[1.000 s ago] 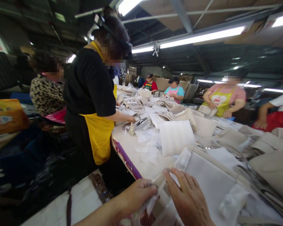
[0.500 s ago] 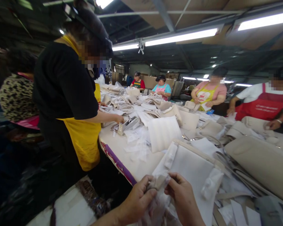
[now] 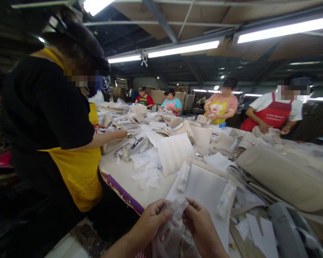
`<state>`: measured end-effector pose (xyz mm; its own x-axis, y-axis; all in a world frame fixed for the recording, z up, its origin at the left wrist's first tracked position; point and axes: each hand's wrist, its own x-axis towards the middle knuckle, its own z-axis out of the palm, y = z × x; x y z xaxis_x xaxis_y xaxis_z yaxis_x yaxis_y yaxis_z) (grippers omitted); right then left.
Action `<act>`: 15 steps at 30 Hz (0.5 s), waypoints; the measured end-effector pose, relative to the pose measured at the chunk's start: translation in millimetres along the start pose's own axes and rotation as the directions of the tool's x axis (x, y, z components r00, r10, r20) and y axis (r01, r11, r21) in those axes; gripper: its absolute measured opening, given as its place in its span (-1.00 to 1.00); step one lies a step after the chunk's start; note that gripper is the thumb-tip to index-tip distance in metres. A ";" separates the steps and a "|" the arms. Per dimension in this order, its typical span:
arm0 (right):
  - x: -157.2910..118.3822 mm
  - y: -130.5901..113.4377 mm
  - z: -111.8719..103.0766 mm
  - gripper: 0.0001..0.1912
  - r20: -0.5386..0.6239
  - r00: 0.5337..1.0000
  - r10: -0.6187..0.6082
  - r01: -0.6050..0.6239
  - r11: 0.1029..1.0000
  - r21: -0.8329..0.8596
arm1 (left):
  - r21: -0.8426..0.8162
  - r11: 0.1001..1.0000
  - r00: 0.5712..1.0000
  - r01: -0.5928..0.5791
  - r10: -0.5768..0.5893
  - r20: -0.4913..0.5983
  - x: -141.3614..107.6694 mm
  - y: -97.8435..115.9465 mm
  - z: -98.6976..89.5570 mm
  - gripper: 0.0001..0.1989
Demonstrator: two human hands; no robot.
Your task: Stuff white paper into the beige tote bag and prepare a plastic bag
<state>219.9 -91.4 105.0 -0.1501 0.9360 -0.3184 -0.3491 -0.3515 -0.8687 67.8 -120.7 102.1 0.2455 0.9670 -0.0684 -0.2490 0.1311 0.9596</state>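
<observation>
Both hands are close together at the table's near edge, holding a crumpled, translucent white wrapping sheet [image 3: 173, 211]. My left hand [image 3: 154, 220] pinches it from the left, thumb on top. My right hand [image 3: 200, 224] grips its right side between thumb and fingertips. The sheet hangs down between my wrists; whether anything is inside it, I cannot tell. Just beyond lies a flat white piece with a beige top edge [image 3: 204, 193], with small white-wrapped bundles at its two sides. A large beige bag [image 3: 276, 173] lies to its right.
A grey tape dispenser [image 3: 289, 229] stands at lower right; another dispenser [image 3: 134, 147] is further off. Beige bag parts and white sheets cover much of the table [image 3: 115, 168]. A co-worker in a yellow apron [image 3: 78, 179] stands close at left; several others work across the table.
My view has turned right, so the scene has shifted left. The sheet between my hands looks more spread. The left co-worker's hand has drawn back from the dispenser.
</observation>
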 end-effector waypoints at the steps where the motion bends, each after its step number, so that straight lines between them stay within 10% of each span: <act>1: -1.7 -0.7 1.7 -0.64 0.008 1.000 0.018 -0.018 0.999 0.030 | -0.002 1.000 1.000 0.006 -0.006 0.013 0.1 0.3 -0.7 -0.66; 8: -9.0 -4.2 14.8 -0.61 0.006 1.000 0.018 -0.019 0.979 0.201 | 0.018 0.999 0.998 -0.035 0.036 -0.060 1.9 -2.8 4.5 -0.68; 15: 0.1 15.6 -6.5 -0.51 -0.058 0.945 -0.321 0.283 0.895 -0.344 | -0.252 0.954 0.975 0.160 -0.193 -0.111 9.4 5.0 6.7 -0.79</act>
<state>220.4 -96.6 88.9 0.0237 0.9988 -0.0438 -0.0371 -0.0430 -0.9984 75.2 -112.4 108.1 0.1832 0.9417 -0.2821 -0.4345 0.3350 0.8360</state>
